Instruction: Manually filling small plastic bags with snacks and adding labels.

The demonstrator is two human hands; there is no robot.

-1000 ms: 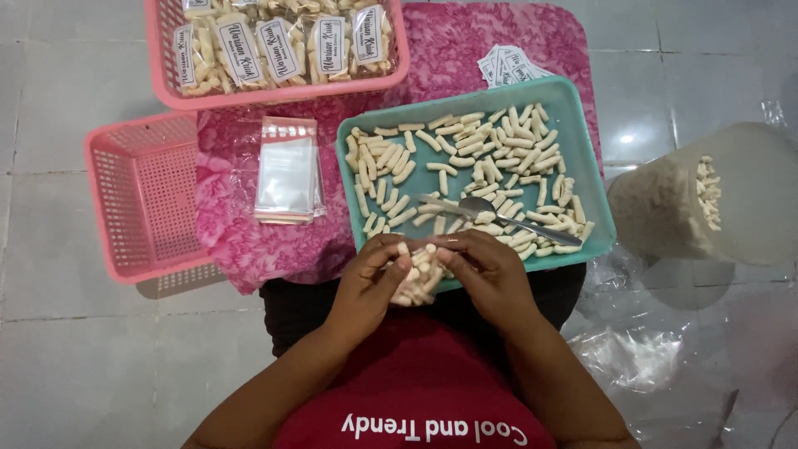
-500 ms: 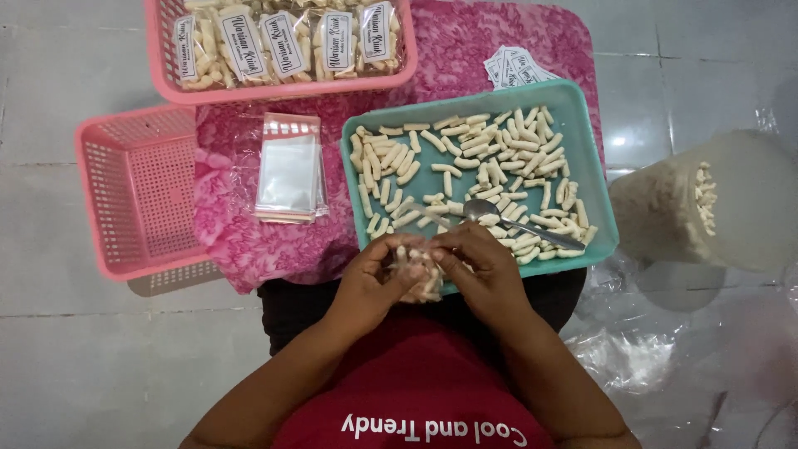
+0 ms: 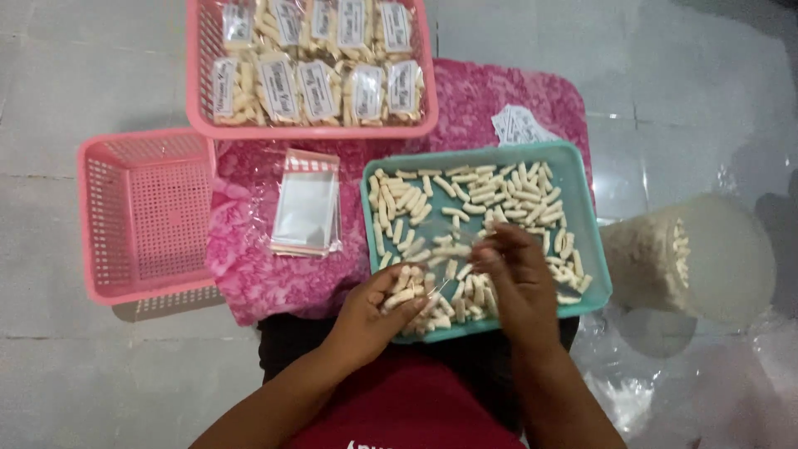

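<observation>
The left hand is cupped, palm up, at the near edge of a teal rectangular plastic tray, its fingers closed round a small bundle of pale, short, finger-shaped snack sticks. The right hand lies over the near middle of the same tray, fingers bent down among the loose sticks spread across the tray floor; whether it grips any stick cannot be told. The two hands are close, just apart.

The tray rests on a pink patterned cloth spread over a grey tiled floor, directly ahead of the seated person, whose red shirt shows at the near edge.

Left of the tray, on the cloth, lies a small stack of clear plastic bags with a red-striped top strip. Further left stands an empty pink perforated plastic basket. At the far side a second pink plastic basket holds filled clear packets of the same sticks, each bearing a white label. A few loose white paper labels lie on the cloth just beyond the tray's far right corner.

Right of the tray, on the floor, sits a large clear plastic bag partly filled with sticks. Crumpled clear plastic sheeting lies near right.
</observation>
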